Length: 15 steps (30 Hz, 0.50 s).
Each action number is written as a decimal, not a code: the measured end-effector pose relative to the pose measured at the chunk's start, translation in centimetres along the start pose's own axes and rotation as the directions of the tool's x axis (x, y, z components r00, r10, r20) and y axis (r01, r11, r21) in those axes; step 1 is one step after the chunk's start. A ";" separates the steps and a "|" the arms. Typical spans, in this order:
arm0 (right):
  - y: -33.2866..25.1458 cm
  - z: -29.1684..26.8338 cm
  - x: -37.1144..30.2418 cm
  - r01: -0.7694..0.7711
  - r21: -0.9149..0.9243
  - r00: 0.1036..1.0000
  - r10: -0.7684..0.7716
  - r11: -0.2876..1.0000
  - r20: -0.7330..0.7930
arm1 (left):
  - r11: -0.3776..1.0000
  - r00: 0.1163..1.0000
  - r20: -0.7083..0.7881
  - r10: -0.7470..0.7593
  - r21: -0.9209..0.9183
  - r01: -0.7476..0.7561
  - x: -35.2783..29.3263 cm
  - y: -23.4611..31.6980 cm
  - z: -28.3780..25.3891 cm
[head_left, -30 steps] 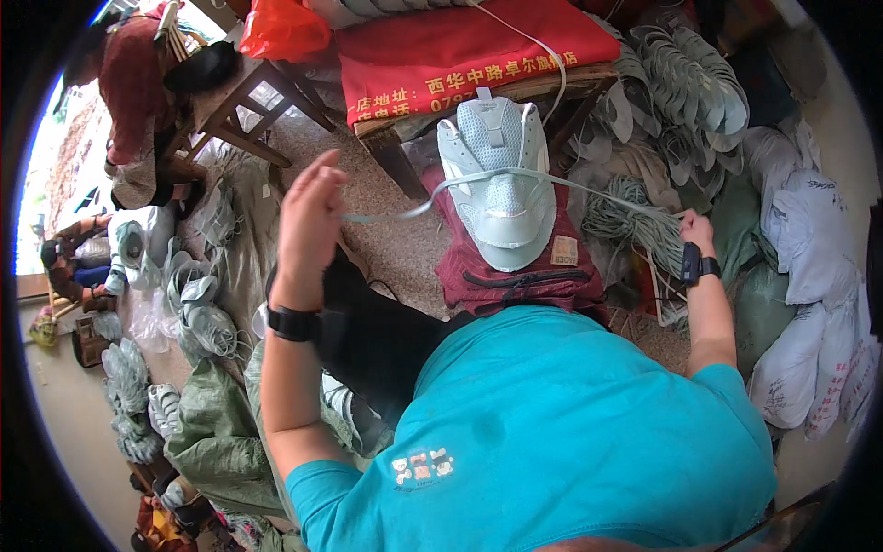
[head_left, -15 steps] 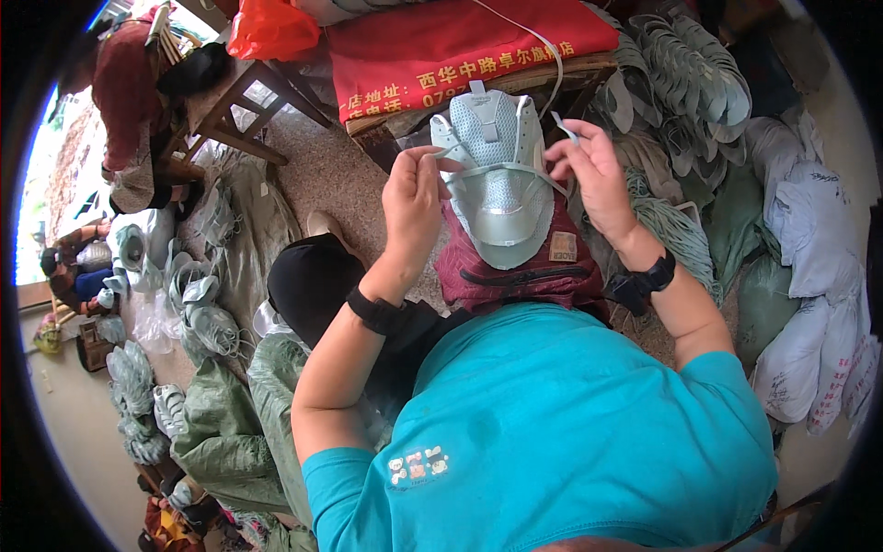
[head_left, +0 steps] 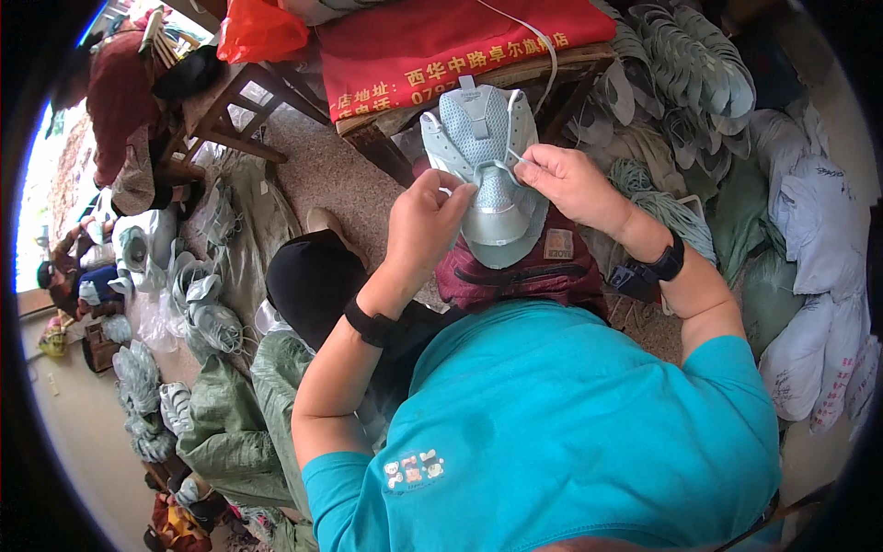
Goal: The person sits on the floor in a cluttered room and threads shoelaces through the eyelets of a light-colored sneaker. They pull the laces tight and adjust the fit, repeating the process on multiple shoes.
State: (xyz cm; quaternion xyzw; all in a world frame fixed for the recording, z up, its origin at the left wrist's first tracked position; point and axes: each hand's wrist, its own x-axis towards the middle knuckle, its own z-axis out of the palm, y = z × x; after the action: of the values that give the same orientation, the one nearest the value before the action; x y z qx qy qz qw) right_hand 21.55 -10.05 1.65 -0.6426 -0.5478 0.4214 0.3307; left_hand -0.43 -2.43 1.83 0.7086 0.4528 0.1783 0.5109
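A pale grey-blue mesh shoe upper (head_left: 493, 198) rests on a maroon bag (head_left: 524, 278), its rounded toe toward me and its tongue pointing away. A light shoelace (head_left: 512, 155) crosses the upper around its middle. On the left side, my left hand (head_left: 428, 221) is closed with thumb and forefinger against the upper, apparently pinching the lace; its fingertips partly hide the lace there. From the right, my right hand (head_left: 567, 182) pinches a lace end between thumb and forefinger, over the right row of eyelets.
Beyond the upper stands a wooden bench (head_left: 478, 95) covered with red printed cloth (head_left: 460, 51). Bundled grey shoe parts (head_left: 690, 69), coiled pale laces (head_left: 655, 207) and white sacks (head_left: 814, 239) lie on the right. Green sacks (head_left: 225, 423) and a wooden stool (head_left: 225, 115) are on the left.
My right hand has moved left and slightly down, in over the upper with the lace. My left hand has lowered and moved closer to the lace crossing, which now looks drawn narrower.
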 end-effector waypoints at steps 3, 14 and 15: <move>-0.3 0.0 -0.1 0.007 0.052 1.000 -0.006 0.999 -0.015 | 0.978 1.000 -0.006 -0.030 -0.206 0.028 0.4 -1.0 0.2; 0.3 -1.0 1.4 -0.042 0.179 0.997 0.029 0.983 0.078 | 0.910 0.998 0.014 -0.055 -0.412 0.056 0.2 -1.2 -0.1; 0.1 -1.1 1.7 -0.059 0.175 0.995 0.044 0.983 0.086 | 0.890 0.998 0.025 -0.055 -0.453 0.061 0.2 -1.0 -0.2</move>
State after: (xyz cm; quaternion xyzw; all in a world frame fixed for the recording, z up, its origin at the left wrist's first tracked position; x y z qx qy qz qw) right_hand 22.67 -8.41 1.74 -0.6069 -0.5044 0.5027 0.3529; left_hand -0.93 -2.11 1.02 0.5571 0.4168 0.2596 0.6697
